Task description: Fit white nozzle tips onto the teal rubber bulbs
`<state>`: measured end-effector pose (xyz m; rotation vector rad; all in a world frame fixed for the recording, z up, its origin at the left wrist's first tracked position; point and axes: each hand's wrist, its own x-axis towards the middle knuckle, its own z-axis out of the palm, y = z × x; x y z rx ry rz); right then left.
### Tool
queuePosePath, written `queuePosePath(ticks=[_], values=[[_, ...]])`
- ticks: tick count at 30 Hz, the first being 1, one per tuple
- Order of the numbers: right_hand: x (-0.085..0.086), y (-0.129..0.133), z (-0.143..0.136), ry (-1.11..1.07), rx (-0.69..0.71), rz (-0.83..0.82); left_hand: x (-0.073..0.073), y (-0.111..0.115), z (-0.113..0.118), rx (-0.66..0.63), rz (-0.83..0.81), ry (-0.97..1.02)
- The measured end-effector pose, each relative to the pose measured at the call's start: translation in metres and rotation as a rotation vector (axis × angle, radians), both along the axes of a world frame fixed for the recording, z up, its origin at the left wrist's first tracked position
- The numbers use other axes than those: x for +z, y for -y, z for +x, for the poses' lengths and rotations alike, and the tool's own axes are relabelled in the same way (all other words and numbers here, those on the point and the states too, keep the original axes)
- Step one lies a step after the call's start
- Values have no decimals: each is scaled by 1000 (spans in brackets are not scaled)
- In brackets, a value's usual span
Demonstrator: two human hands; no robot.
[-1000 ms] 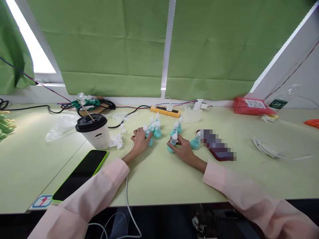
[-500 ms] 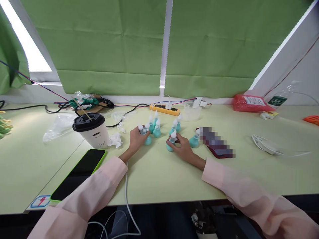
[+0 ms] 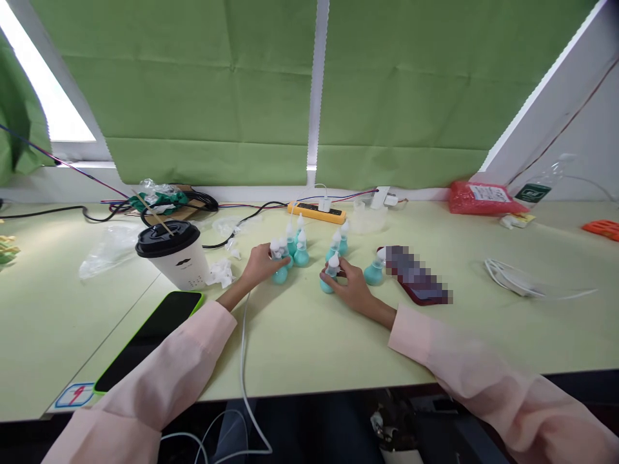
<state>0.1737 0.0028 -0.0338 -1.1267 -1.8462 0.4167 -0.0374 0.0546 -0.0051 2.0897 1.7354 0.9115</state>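
Observation:
Several small teal bottles with white pointed tops stand in the middle of the pale green table. My left hand [image 3: 261, 264] grips a teal bottle [image 3: 279, 276] at its neck, at the front left of the group. Around the neck of another teal bottle [image 3: 327, 283], my right hand [image 3: 352, 283] has its thumb and fingers closed. Behind the left bottle is a cluster with one bottle [image 3: 302, 256] at its front. Two more, one of them a bottle [image 3: 343, 243], are behind my right hand. A single bottle [image 3: 374, 274] stands to its right.
A lidded paper cup [image 3: 181, 264] and a green-edged phone [image 3: 149, 338] are at the left. Behind the bottles lies a yellow power strip [image 3: 316, 212]. Toward the right are a dark red phone [image 3: 418, 277], a white cable [image 3: 512, 280] and a red package [image 3: 483, 198].
The whole view has shifted slightly. My left hand has moved a little to the left at its bottle, while my right hand keeps its hold.

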Motion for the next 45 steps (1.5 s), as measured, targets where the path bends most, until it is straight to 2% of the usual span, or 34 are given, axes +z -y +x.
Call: queuePosePath(ticks=[6, 12, 20, 25, 28, 32, 34, 35, 37, 41, 45], values=[[0, 0, 0, 1, 5, -7, 3, -2, 1, 30, 78, -54], [-1, -1, 0, -1, -8, 5, 4, -1, -8, -21, 65, -29], [-2, 1, 1, 16, -21, 55, -4, 0, -17, -44, 15, 239], [-5, 2, 1, 12, -15, 7, -9, 0, -21, -66, 20, 276], [-6, 4, -2, -52, -8, -26, 1, 13, -20, -71, 149, 271], [-4, 10, -6, -84, 39, 30, 23, 50, -3, -29, 578, 236], [-2, 13, -7, -59, 54, 59, 29, 68, 13, -49, 669, 262], [-1, 14, -6, -50, 55, 62, 29, 75, 22, -54, 659, 291], [0, 14, -4, -45, 55, 52, 23, 83, 40, -54, 539, 369], [1, 13, 0, -10, 84, 66, 1, 74, 60, -43, 218, 517], [1, 13, -1, 40, 100, 91, -10, 58, 58, -214, -48, 482]])
